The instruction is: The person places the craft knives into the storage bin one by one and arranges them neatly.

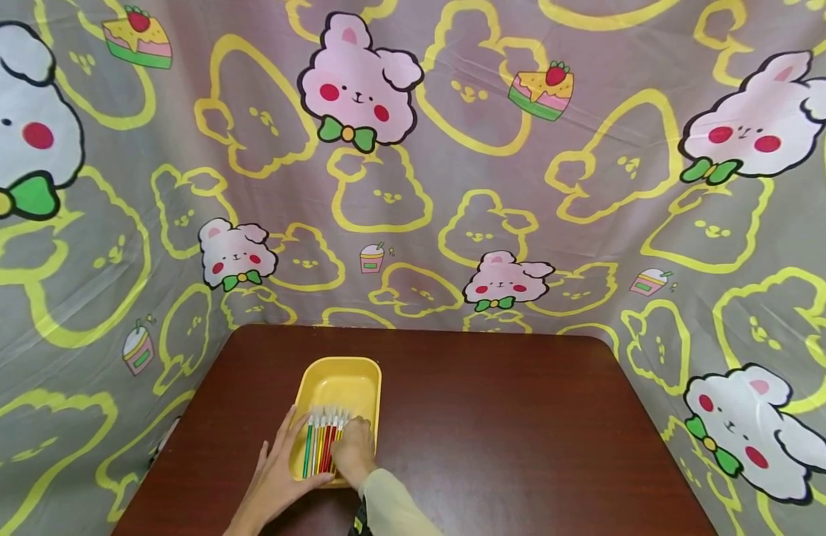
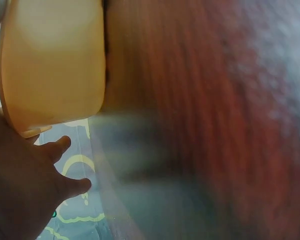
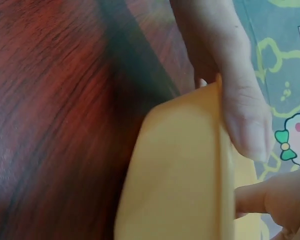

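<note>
A yellow tray (image 1: 339, 365) stands on the table left of the middle. Several slim pens (image 1: 319, 447), with green, silver, gold and red barrels and whitish clear ends, lie side by side in its near half. My left hand (image 1: 279, 465) holds the tray's near left corner, its thumb over the near rim and its other fingers spread along the left side. In the right wrist view that thumb (image 3: 247, 125) hooks over the rim. My right hand (image 1: 353, 450) is inside the tray at the right end of the row, fingers bent down; its fingertips' hold on a pen is hidden.
The dark reddish-brown table (image 1: 507, 417) extends to the right of the tray and behind it. A patterned curtain (image 1: 413, 171) with rabbit faces encloses its back and sides.
</note>
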Tool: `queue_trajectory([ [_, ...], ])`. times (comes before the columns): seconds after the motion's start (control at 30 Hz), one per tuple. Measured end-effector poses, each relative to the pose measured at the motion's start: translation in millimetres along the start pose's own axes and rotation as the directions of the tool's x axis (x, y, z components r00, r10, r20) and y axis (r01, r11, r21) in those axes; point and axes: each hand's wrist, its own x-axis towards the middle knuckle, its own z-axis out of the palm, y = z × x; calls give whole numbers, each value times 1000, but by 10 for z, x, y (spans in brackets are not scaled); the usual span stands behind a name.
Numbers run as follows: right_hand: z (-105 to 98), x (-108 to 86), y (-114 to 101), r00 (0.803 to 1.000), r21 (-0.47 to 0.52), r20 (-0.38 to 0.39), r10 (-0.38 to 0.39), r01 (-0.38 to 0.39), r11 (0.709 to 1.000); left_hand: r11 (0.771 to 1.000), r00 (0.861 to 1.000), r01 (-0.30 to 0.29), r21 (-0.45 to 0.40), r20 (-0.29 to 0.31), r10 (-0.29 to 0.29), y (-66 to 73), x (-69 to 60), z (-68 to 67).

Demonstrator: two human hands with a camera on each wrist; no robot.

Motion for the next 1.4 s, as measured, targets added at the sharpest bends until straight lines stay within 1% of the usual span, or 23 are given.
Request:
queue_trajectory([
  [0.13, -65, 36, -3, 999, 25, -41, -21, 22, 999, 1000, 1000, -4, -7, 2, 4, 6, 16, -8],
  [0.3, -130, 84, 3, 999, 86, -38, -24, 28, 996, 999, 1000, 24, -23, 17, -24, 11, 19, -17],
  [0.4, -166, 95, 13, 998, 107, -52, -39, 44, 993, 999, 1000, 22, -29, 21, -21, 17, 29, -7],
  [0.57, -235, 102, 39, 991, 133, -84, -108, 118, 984, 1000, 1000, -25, -17, -12, 25, 17, 35, 9],
  [0.7, -326, 104, 101, 982, 143, -85, -169, 180, 973, 999, 999, -33, -16, -19, 32, 12, 31, 10],
  [0.87, -465, 105, 195, 966, 132, -88, -243, 253, 958, 1000, 1000, -15, -5, -3, 15, 24, 18, -14],
  [1.07, -619, 135, 366, 958, 92, -107, -267, 277, 957, 1000, 999, -12, 17, 35, 12, 88, 37, -34],
  [1.17, -684, 141, 440, 956, 79, -109, -274, 283, 956, 1000, 999, 3, 25, 48, -5, 98, 38, -38],
  [1.3, -789, 133, 513, 951, 70, -103, -292, 300, 951, 999, 999, 11, 39, 38, -12, 76, 24, -56],
  [1.4, -894, 126, 574, 946, 67, -90, -312, 318, 946, 999, 1000, -4, 52, 15, 3, 78, 7, -85],
])
